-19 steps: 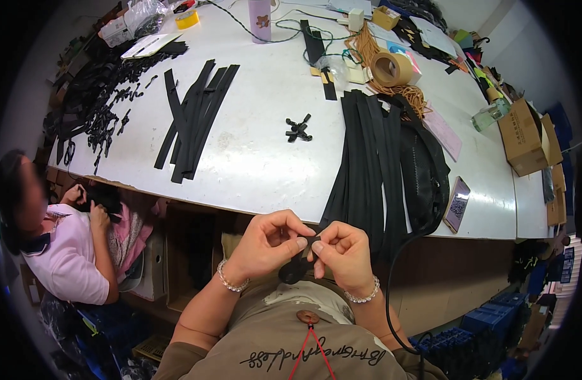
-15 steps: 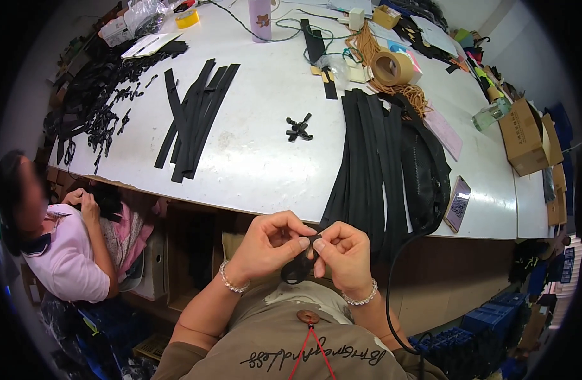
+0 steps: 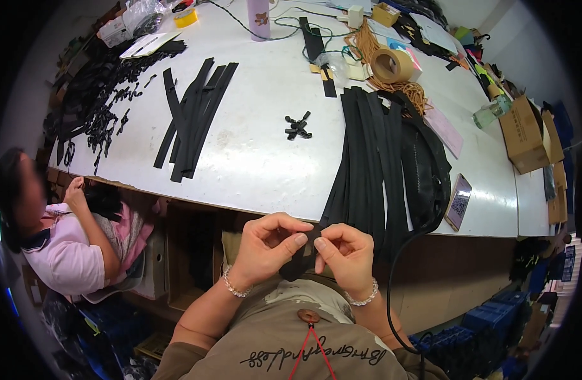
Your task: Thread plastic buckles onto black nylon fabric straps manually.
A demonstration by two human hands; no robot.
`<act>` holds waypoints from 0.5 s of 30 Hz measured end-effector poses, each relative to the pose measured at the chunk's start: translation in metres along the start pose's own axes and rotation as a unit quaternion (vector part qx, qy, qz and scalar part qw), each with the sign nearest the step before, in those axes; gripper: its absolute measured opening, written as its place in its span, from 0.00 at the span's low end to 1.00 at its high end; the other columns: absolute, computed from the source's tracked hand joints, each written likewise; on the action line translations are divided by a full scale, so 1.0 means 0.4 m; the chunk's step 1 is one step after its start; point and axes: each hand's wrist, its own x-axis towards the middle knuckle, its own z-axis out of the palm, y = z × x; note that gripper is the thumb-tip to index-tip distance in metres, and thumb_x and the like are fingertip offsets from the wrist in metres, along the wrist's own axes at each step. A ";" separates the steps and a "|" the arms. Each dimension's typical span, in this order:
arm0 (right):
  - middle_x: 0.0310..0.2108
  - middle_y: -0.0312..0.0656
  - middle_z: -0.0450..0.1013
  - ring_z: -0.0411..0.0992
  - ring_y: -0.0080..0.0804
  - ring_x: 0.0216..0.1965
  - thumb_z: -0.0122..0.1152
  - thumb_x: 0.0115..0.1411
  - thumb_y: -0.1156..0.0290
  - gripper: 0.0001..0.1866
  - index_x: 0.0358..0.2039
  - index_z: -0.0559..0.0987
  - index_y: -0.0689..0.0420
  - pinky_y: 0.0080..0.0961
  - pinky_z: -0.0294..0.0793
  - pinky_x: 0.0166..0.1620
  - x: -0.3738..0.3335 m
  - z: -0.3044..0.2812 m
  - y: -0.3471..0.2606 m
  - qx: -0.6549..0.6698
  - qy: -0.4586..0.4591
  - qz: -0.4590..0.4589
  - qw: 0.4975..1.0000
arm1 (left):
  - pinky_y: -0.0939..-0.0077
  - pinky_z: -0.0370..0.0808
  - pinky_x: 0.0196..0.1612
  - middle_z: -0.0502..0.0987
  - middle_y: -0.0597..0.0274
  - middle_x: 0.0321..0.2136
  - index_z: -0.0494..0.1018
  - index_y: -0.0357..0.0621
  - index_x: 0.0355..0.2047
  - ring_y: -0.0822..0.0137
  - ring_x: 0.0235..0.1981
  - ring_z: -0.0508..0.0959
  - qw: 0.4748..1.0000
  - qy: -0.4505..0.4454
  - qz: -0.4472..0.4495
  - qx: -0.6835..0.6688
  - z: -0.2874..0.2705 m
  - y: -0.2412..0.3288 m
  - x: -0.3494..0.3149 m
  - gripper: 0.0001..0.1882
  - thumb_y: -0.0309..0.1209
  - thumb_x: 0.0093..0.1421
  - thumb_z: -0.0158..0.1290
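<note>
The person is holding a short black strap piece close to the chest, below the near edge of the white worktop, probably so the small work sits right under the eyes. The left hand is pinching its upper end between thumb and forefinger, fingers curled tight around it. The right hand is meeting it from the other side, thumb and fingertips closed on the same end, so the two thumbs are almost touching. The lower part of the piece is hanging down between the wrists, against the olive shirt. What exactly the fingertips are doing at that end is too small to tell.

On the worktop just beyond the hands, a long bundle of black straps is lying lengthwise and drooping over the near edge, within easy reach of the right hand. A black bag is sitting beside it, and a phone is lying near the edge further right. A small cluster of black clips is resting in the middle, well apart from both bundles. To the left, a second, fanned bunch of strips is spread out, with a heap of small black parts beyond it. A roll of tape and a pink bottle are standing at the far side.

Another person in a pink top is sitting low on the left, working on something dark, clear of the hands. Nothing is standing between the hands and the straps.
</note>
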 end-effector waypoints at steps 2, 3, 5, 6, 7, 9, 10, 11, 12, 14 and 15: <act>0.23 0.38 0.69 0.69 0.19 0.17 0.53 0.54 0.85 0.01 0.27 0.72 0.66 0.12 0.67 0.18 -0.006 0.019 0.009 -0.027 0.041 -0.078 0.996 | 0.86 0.69 0.33 0.75 0.65 0.29 0.75 0.35 0.35 0.80 0.30 0.72 1.000 0.007 0.016 0.009 0.001 -0.001 -0.004 0.07 0.19 0.54 0.54; 0.23 0.38 0.69 0.69 0.19 0.17 0.53 0.54 0.85 0.01 0.27 0.72 0.66 0.12 0.67 0.18 -0.007 0.022 0.011 -0.026 0.041 -0.078 0.996 | 0.86 0.69 0.33 0.75 0.65 0.29 0.75 0.36 0.34 0.80 0.30 0.72 1.000 0.001 0.018 0.012 -0.002 -0.003 -0.007 0.07 0.19 0.54 0.54; 0.22 0.37 0.68 0.67 0.17 0.16 0.53 0.54 0.86 0.03 0.25 0.72 0.66 0.11 0.66 0.18 -0.008 0.023 0.016 -0.050 0.051 -0.124 0.990 | 0.86 0.69 0.33 0.75 0.65 0.29 0.75 0.36 0.34 0.80 0.30 0.72 1.000 -0.005 0.019 0.014 -0.003 -0.004 -0.007 0.07 0.19 0.54 0.54; 0.22 0.37 0.68 0.67 0.17 0.16 0.53 0.54 0.86 0.03 0.25 0.72 0.66 0.11 0.66 0.18 -0.009 0.024 0.018 -0.050 0.051 -0.123 0.990 | 0.86 0.69 0.33 0.75 0.65 0.29 0.75 0.36 0.34 0.80 0.30 0.72 1.000 -0.012 0.023 0.013 -0.003 -0.001 -0.007 0.07 0.19 0.54 0.54; 0.22 0.36 0.68 0.67 0.15 0.17 0.54 0.54 0.86 0.03 0.25 0.72 0.66 0.10 0.65 0.18 -0.011 0.025 0.018 -0.046 0.057 -0.121 0.990 | 0.86 0.69 0.33 0.75 0.65 0.29 0.75 0.36 0.34 0.80 0.30 0.72 0.999 -0.019 0.026 0.013 -0.002 0.002 -0.007 0.07 0.19 0.53 0.54; 0.21 0.34 0.67 0.66 0.14 0.17 0.54 0.54 0.85 0.03 0.25 0.73 0.65 0.09 0.64 0.18 -0.012 0.024 0.017 -0.042 0.063 -0.119 0.990 | 0.86 0.69 0.33 0.75 0.65 0.29 0.75 0.35 0.34 0.79 0.30 0.72 0.999 -0.032 0.021 0.007 -0.002 0.007 -0.007 0.07 0.18 0.53 0.54; 0.21 0.34 0.67 0.66 0.14 0.17 0.54 0.53 0.85 0.03 0.25 0.73 0.65 0.10 0.63 0.18 -0.013 0.023 0.016 -0.045 0.066 -0.117 0.990 | 0.86 0.69 0.33 0.75 0.64 0.29 0.75 0.35 0.34 0.79 0.30 0.73 0.999 -0.045 0.016 0.000 -0.002 0.010 -0.008 0.07 0.18 0.53 0.54; 0.21 0.34 0.68 0.66 0.13 0.17 0.54 0.53 0.86 0.03 0.25 0.73 0.65 0.10 0.63 0.18 -0.015 0.023 0.014 -0.049 0.068 -0.116 0.990 | 0.86 0.69 0.33 0.75 0.64 0.29 0.75 0.35 0.34 0.79 0.30 0.73 0.999 -0.045 0.015 0.000 -0.002 0.012 -0.008 0.07 0.18 0.53 0.54; 0.21 0.34 0.68 0.66 0.13 0.17 0.54 0.53 0.86 0.03 0.25 0.73 0.65 0.10 0.63 0.18 -0.015 0.023 0.012 -0.049 0.068 -0.116 0.990 | 0.86 0.70 0.34 0.75 0.64 0.29 0.75 0.35 0.34 0.79 0.30 0.73 0.998 -0.051 0.020 0.009 -0.003 0.014 -0.008 0.07 0.18 0.53 0.54; 0.21 0.34 0.67 0.65 0.13 0.17 0.54 0.53 0.86 0.03 0.24 0.73 0.65 0.10 0.63 0.18 -0.015 0.024 0.008 -0.035 0.063 -0.113 0.991 | 0.85 0.70 0.34 0.76 0.64 0.29 0.75 0.35 0.34 0.79 0.30 0.73 0.998 -0.057 0.025 0.017 -0.002 0.017 -0.008 0.07 0.18 0.53 0.53; 0.21 0.34 0.67 0.65 0.13 0.17 0.54 0.53 0.86 0.03 0.24 0.73 0.65 0.10 0.63 0.18 -0.014 0.022 0.005 -0.035 0.063 -0.113 0.991 | 0.85 0.70 0.34 0.76 0.63 0.29 0.75 0.35 0.34 0.79 0.31 0.73 0.999 -0.049 0.016 0.012 -0.002 0.020 -0.009 0.07 0.18 0.53 0.54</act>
